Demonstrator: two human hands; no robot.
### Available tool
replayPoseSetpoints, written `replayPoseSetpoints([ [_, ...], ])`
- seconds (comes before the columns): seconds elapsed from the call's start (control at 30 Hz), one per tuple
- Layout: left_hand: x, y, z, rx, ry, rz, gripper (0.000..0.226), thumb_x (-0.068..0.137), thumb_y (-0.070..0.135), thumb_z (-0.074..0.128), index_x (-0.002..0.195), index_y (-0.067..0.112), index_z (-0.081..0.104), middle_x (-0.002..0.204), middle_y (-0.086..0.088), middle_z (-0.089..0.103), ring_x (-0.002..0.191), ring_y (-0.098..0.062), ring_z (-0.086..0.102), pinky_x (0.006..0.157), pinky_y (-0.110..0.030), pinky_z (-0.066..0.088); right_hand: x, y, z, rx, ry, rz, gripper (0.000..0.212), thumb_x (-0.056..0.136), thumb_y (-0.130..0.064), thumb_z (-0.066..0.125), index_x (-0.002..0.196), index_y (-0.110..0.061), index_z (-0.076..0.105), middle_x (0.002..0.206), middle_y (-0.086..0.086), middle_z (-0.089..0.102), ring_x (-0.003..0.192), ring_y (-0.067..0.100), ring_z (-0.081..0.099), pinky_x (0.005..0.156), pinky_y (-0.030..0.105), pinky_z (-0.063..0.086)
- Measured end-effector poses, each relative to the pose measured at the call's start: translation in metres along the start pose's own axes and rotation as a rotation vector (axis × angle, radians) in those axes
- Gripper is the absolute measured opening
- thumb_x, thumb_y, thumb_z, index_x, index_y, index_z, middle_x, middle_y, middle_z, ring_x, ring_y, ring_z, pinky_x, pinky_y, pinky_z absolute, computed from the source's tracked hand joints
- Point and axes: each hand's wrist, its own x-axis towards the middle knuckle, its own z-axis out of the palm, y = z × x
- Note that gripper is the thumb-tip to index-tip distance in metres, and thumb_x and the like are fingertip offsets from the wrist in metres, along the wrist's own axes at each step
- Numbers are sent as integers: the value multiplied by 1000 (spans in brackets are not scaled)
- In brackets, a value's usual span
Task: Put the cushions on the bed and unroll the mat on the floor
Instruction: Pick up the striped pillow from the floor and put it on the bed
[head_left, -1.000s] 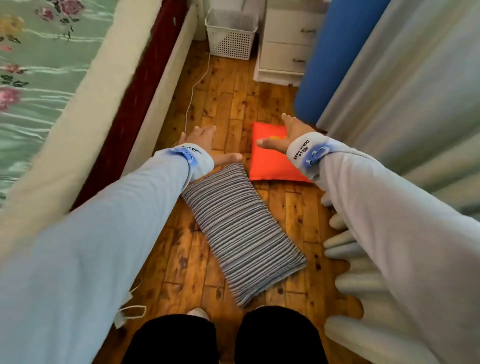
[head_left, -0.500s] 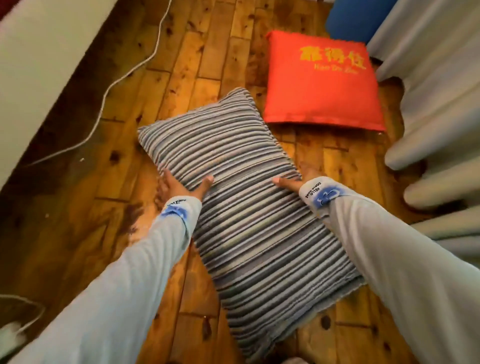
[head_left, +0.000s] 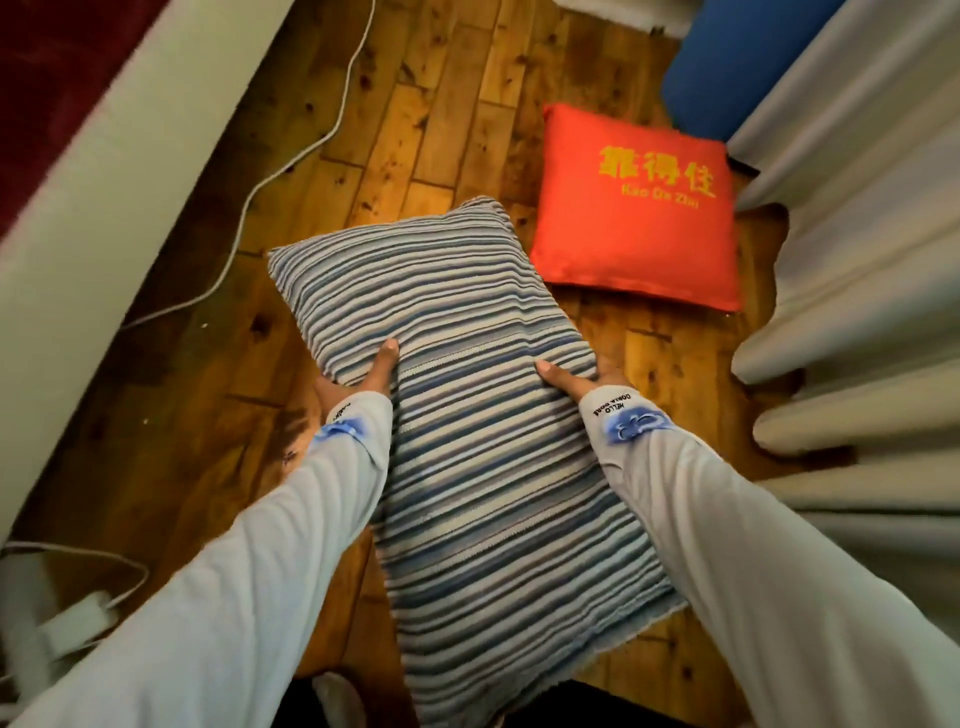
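A long blue-and-white striped cushion (head_left: 467, 415) is in the middle of the wooden floor, held on both long sides. My left hand (head_left: 358, 376) grips its left edge, thumb on top and fingers hidden under it. My right hand (head_left: 576, 382) grips the right edge the same way. A red square cushion (head_left: 639, 228) with yellow lettering lies flat on the floor beyond, to the right. The rolled blue mat (head_left: 727, 67) stands at the top right, partly behind the curtain. The bed's side (head_left: 78, 197) runs along the left.
Grey-white curtain folds (head_left: 857, 260) hang along the right down to the floor. A white cable (head_left: 291, 171) snakes over the wooden floor (head_left: 208, 389) by the bed, and a white plug or adapter (head_left: 78, 618) lies at the lower left.
A second ago both hands reached out above the floor. They came down onto the striped cushion's sides and now grip it; its near end looks raised towards me. The view dropped closer.
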Motion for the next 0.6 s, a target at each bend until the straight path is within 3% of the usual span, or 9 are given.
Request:
replayPoseSetpoints([
  [0.07,-35,35,-29,-33,-13,-60,111,57,61,77,148,21,26,156,-10,28,143,-35,27,120,-44,19,-38,-34,-24,1,0,-23,94,58,-57,80,139,-22,47,140,5,54,129,28,50,112,36,35],
  [0.2,-115,112,-84,-116,-27,-79,99,71,46,76,150,18,22,155,-12,29,141,-36,30,118,-40,21,-113,-110,-81,-21,-22,-61,70,71,-44,78,133,-18,55,131,4,60,125,26,54,103,28,38],
  [0.37,-203,206,-142,-184,3,-45,94,74,43,75,148,15,24,153,-11,33,140,-33,33,116,-36,24,-189,-211,-146,-85,-63,-73,78,70,-54,75,135,-18,49,135,6,57,126,28,51,111,37,36],
  [0.6,-266,305,-201,-209,51,-14,98,75,48,72,150,13,21,156,-12,27,143,-33,27,117,-38,19,-261,-325,-194,-110,-47,-140,80,73,-52,74,140,-18,44,143,9,50,133,31,44,111,36,32],
])
